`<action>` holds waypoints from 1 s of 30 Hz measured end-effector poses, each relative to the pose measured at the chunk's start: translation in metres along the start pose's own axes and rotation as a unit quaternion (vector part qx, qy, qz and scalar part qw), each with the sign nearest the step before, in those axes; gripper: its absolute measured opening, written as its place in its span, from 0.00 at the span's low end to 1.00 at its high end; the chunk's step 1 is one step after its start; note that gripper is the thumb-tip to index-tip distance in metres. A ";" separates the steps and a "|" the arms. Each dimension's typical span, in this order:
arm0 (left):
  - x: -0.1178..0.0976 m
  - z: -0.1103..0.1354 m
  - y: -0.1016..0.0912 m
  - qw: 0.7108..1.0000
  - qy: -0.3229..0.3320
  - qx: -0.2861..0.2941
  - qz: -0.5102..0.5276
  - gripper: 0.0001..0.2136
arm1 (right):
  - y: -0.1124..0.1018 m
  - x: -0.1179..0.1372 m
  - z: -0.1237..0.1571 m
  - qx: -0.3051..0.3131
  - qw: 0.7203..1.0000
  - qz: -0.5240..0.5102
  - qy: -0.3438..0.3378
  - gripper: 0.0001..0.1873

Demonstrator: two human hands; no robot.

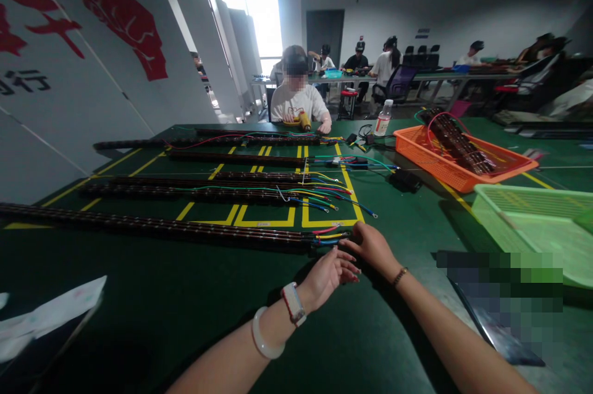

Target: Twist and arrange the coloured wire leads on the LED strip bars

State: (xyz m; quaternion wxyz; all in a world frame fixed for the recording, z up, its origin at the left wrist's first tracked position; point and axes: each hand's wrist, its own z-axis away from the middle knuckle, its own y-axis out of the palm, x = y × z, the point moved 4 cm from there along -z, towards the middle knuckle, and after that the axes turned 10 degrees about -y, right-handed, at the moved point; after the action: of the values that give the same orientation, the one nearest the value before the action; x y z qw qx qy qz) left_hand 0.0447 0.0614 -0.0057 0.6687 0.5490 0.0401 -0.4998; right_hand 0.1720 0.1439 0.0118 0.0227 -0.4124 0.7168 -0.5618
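**Coloured wires (331, 236) end at the right hand (373, 247)**

Head view: the nearest dark bundle (185, 227) lies left of the fingers on the green table (194, 301), long axis running left to right. The right hand, nearer the tips, has narrowed fingers (gripping or not, I cannot tell). The left hand (327, 273), just nearer the wearer, is loosely spread.

Dark bundle (185, 225), green table (231, 283), orange basket (433, 173)

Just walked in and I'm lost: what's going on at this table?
The person's right hand is at the coloured wires of the nearest dark bundle, with the left hand close beside it; whether either grips a wire is unclear. More bundles lie farther across the green table, and another person sits opposite.
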 end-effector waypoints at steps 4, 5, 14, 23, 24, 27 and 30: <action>-0.001 0.001 0.001 1.000 -0.001 -0.005 0.011 0.17 | 0.001 0.000 0.001 -0.019 0.999 -0.035 -0.001 0.22; -0.001 0.001 0.001 1.000 -0.002 -0.006 0.010 0.17 | 0.000 0.000 0.001 -0.025 0.999 -0.048 -0.009 0.23; -0.001 0.000 0.002 1.000 0.014 -0.013 0.003 0.13 | 0.006 0.022 -0.006 0.004 0.991 -0.004 -0.133 0.31; -0.002 0.002 0.004 1.000 0.009 -0.016 -0.016 0.13 | 0.015 0.025 -0.012 0.035 0.989 -0.020 -0.144 0.21; -0.002 0.002 0.005 1.000 0.007 -0.016 -0.018 0.13 | 0.015 0.025 -0.012 0.035 0.990 -0.026 -0.137 0.21; -0.002 0.003 0.006 1.000 0.000 -0.014 -0.024 0.13 | 0.017 0.022 -0.016 0.046 0.991 -0.043 -0.114 0.21; -0.001 0.002 0.005 1.000 -0.004 -0.009 -0.028 0.13 | 0.019 0.020 -0.020 0.073 0.991 -0.049 -0.102 0.18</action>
State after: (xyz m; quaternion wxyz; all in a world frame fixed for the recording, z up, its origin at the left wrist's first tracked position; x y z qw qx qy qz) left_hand 0.0466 0.0600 -0.0006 0.6596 0.5400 0.0569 -0.5198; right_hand 0.1385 0.1482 0.0123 0.0979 -0.4994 0.6466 -0.5683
